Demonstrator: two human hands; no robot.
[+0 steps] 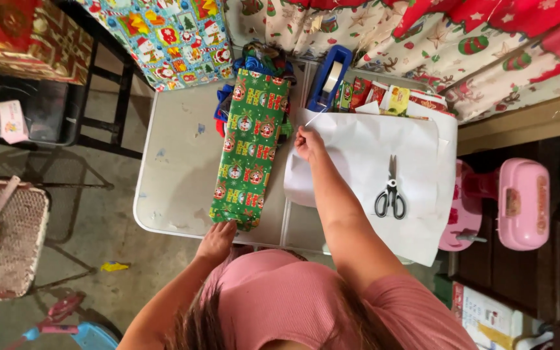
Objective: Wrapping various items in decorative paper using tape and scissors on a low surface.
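Fingers of the right hand are pinching what seems a slippery tape strip; left hand, fingers flat, is steadying the stiff, light wrapped box.

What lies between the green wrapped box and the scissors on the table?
The right hand, pulling tape, lies between the green wrapped box and scissors, over white paper, in the head view.
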